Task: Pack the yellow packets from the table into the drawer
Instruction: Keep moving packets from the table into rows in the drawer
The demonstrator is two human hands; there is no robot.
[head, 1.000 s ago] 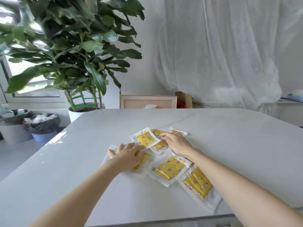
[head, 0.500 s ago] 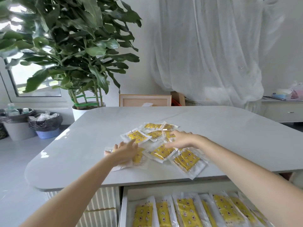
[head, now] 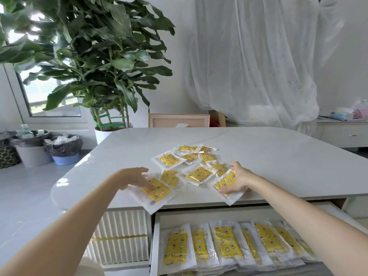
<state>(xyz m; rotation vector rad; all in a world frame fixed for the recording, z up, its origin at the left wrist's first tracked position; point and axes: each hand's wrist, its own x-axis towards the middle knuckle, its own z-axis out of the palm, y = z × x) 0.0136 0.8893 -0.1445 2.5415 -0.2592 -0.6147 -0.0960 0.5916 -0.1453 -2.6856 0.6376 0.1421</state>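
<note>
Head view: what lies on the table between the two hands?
A yellow patterned plastic packet and a second such packet lie on the white table between the left hand and right hand, in the head view.

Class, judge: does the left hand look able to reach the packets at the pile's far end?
Probably yes: only flat packets lie between the left hand and the far-end packets; its fingers already rest on one.
</note>
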